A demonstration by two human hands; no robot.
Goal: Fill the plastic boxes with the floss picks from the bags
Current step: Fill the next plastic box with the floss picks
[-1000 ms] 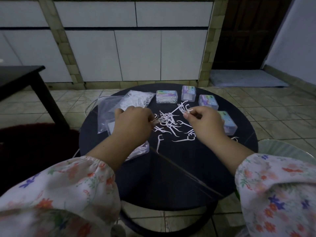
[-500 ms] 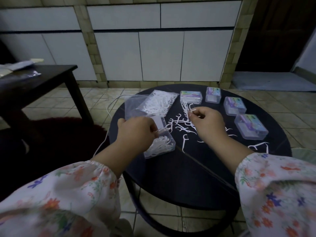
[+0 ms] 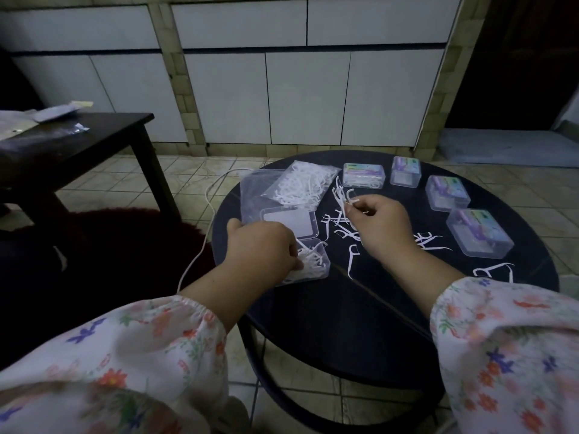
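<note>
Left grip (image 3: 261, 249) curling down over the open plastic box (image 3: 308, 264), fingertips reaching into the white picks piled inside; cannot tell whether any pick is actually pinched there. Box lid (image 3: 289, 221) lying flat just beyond that grip, hinged open. Right grip (image 3: 380, 228) pinching a small bunch of floss picks (image 3: 346, 198) between thumb and fingers, heads sticking up past the fingertips. Loose floss picks (image 3: 340, 228) lying scattered on the round dark table (image 3: 360, 308) between the two grips, more (image 3: 430, 242) lying to the right of the right grip and a few (image 3: 495, 270) nearer the right sleeve. Bag of picks (image 3: 300, 186) resting beyond the left grip, partly overlapping an emptier clear bag (image 3: 255, 195). Four closed labelled boxes (image 3: 363, 175) sitting in an arc beyond and to the right of the right grip, the nearest one (image 3: 479, 231) well right of it. White cord (image 3: 208, 220) trailing off the table edge left of the left grip.
</note>
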